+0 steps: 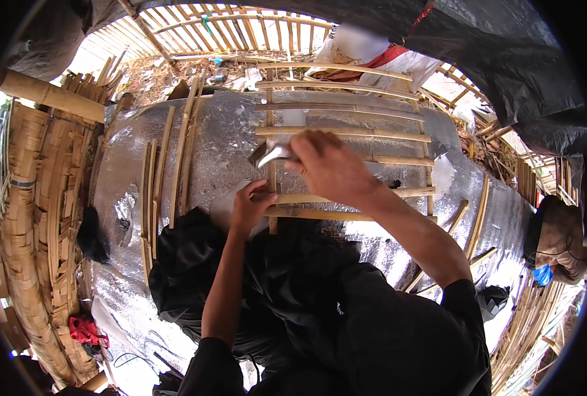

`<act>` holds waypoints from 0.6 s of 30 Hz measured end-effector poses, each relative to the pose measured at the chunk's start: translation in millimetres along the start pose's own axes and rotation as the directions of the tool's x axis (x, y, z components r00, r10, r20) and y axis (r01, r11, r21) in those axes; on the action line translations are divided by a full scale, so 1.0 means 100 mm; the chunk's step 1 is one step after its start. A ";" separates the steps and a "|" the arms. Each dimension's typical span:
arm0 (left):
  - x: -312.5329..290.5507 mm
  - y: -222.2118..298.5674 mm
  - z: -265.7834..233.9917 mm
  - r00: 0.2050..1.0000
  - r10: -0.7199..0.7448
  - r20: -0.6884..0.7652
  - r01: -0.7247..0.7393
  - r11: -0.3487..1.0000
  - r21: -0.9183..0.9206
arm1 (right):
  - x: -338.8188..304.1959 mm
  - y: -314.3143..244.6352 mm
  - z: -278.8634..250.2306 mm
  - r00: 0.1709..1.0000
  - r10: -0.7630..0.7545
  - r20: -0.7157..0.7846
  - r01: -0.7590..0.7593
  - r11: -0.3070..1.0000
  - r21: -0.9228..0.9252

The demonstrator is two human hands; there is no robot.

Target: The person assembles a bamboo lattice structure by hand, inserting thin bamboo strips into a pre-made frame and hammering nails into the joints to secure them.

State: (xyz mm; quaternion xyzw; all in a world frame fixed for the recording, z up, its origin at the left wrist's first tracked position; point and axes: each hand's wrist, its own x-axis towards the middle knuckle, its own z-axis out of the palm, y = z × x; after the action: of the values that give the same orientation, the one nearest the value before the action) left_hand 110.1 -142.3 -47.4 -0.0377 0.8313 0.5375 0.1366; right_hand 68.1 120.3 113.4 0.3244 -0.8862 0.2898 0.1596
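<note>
A bamboo slat frame [346,107] lies before me, with several slats crossing two side strips. My right hand [330,165] is closed round a silver metal hand tool [274,153], held over the left side strip; motion blurs it and its exact kind does not show. Just below and left of the tool, my left hand [250,203] pinches the left end of a bamboo slat [300,198] where it meets the side strip [271,178]. Another slat [320,214] runs close below it, partly hidden under my right forearm.
Silvery sheeting [221,132] covers the ground beneath the frame. Loose bamboo strips [184,145] lie at the left, more strips [477,218] at the right. A rolled woven bamboo mat [29,198] stands far left. A bamboo fence [241,30] closes the back; black plastic sheeting [491,53] hangs overhead.
</note>
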 end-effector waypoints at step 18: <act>-0.01 2.15 -0.44 0.767 0.641 -0.002 -0.524 0.629 0.574 | 0.62 -0.17 0.20 0.687 0.724 0.060 -0.479 0.390 0.787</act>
State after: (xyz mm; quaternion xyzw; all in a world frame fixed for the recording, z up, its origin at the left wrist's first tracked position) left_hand 57.8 -92.3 160.3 0.2190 0.9237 0.2873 -0.1277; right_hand 31.5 67.2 134.1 -0.0357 -0.7024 0.7106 0.0220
